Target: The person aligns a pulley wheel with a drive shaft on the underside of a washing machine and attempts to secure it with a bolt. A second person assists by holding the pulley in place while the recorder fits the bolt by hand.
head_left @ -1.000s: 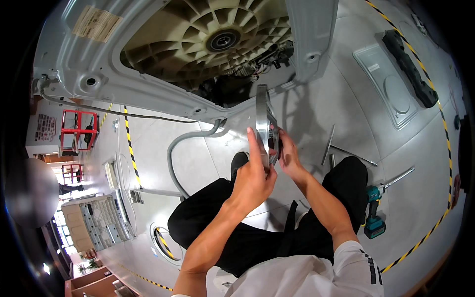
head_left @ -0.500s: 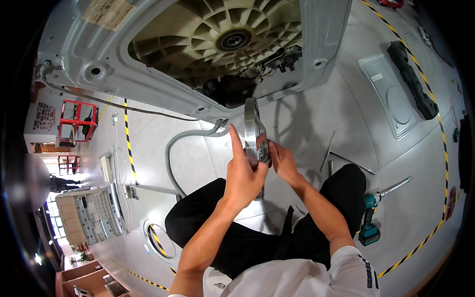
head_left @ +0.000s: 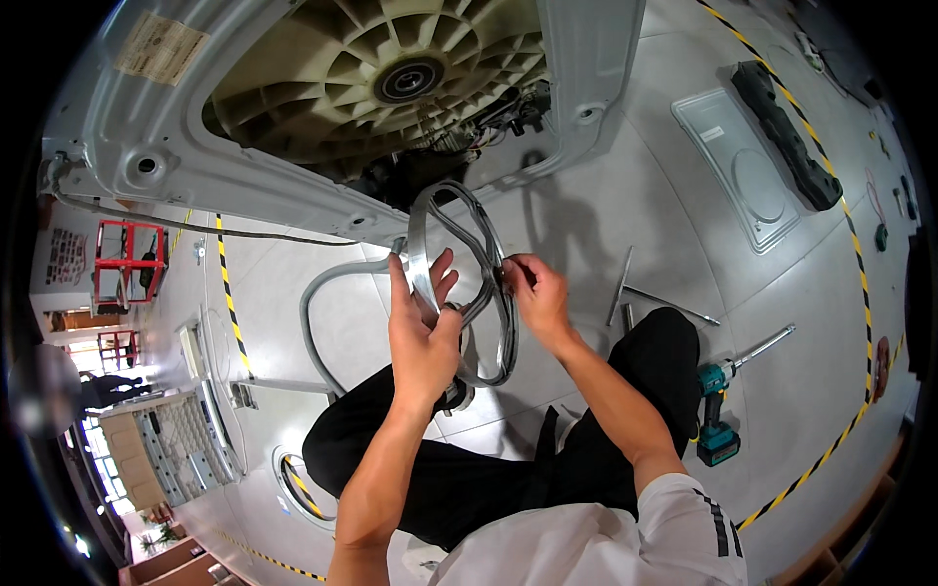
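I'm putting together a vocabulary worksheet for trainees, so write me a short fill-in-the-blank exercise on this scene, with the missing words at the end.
1. Of the left hand and the right hand, ____ touch the spoked metal wheel.
2. The teal cordless power tool lies on the floor beside the person's ____ knee.
3. The floor tape is striped black and ____.
4. The curved hose is coloured ____.

Missing words: both; right; yellow; gray.

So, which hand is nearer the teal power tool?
Right. The right hand, touching the spoked wheel, is left and forward of the teal power tool; the left hand, at the wheel's left rim, farther left.
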A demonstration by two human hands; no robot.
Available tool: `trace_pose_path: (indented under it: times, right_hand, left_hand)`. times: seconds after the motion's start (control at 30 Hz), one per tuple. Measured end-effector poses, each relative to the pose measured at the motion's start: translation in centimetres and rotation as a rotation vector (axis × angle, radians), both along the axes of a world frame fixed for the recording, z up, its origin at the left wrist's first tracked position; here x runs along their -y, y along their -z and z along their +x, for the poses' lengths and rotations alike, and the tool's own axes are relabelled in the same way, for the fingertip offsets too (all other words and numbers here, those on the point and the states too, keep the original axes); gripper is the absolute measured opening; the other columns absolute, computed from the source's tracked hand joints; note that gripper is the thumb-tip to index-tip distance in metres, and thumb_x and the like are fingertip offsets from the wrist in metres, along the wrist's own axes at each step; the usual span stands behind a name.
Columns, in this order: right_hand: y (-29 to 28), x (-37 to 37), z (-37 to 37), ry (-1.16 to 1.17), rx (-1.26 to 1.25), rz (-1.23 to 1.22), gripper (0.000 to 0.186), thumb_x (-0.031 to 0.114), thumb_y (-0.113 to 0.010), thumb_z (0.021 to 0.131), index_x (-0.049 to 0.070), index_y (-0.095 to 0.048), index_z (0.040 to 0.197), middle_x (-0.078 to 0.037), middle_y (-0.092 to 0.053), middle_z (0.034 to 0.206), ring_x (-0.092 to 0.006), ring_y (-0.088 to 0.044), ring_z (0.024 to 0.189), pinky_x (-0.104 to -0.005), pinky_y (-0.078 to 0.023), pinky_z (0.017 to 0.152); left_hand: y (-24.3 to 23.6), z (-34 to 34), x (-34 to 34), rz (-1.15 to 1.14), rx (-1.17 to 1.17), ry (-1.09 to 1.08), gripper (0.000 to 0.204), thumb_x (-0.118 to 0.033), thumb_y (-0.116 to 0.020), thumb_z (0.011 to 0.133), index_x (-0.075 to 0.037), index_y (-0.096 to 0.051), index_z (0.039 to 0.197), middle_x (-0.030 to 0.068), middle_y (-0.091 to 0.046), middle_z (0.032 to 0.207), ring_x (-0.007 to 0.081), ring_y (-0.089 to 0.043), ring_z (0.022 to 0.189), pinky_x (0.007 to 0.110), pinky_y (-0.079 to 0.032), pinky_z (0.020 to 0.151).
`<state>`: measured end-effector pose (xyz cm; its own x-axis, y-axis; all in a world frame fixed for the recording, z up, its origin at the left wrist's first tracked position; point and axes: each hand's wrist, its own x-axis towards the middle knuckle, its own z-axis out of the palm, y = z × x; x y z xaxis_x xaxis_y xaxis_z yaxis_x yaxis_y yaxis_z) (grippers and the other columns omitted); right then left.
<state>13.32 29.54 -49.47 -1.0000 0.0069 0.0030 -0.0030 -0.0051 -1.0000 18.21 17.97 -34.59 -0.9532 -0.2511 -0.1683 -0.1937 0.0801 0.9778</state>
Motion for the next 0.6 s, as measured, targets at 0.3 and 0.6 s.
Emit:
trace_pose_path:
  times: [0.3,0.6]
  right_hand:
    - [-0.6,-2.0,-2.1,0.015,0.391,-0.661,0.025,0.023,-0.058,0.091,0.002,-0.059,0.104,-0.008,-0.065,0.086,-0.0116,-0.058,0.065,-0.024,-0.045,0.058]
    - [-1.2,-4.0,-3.2,0.058,0.492,-1.028,0.019,0.017,-0.049,0.089,0.004,-0.056,0.099,-0.003,-0.051,0.074,-0.0138,-0.05,0.065,-0.0278,-0.039,0.057]
  left_hand:
    - [-1.8,-0.5,0.2,0.119,0.037,-0.087,0.068,0.015,-0.033,0.074,0.001,-0.025,0.14,0.0199,-0.045,0.134,0.0295,-0.045,0.126,0.034,-0.045,0.09]
    - [-3.0,-0.4,0.8,0.189,-0.025,-0.13,0.066,0.016,-0.034,0.071,0.003,-0.029,0.136,0.0217,-0.049,0.126,0.0344,-0.05,0.121,0.038,-0.047,0.091]
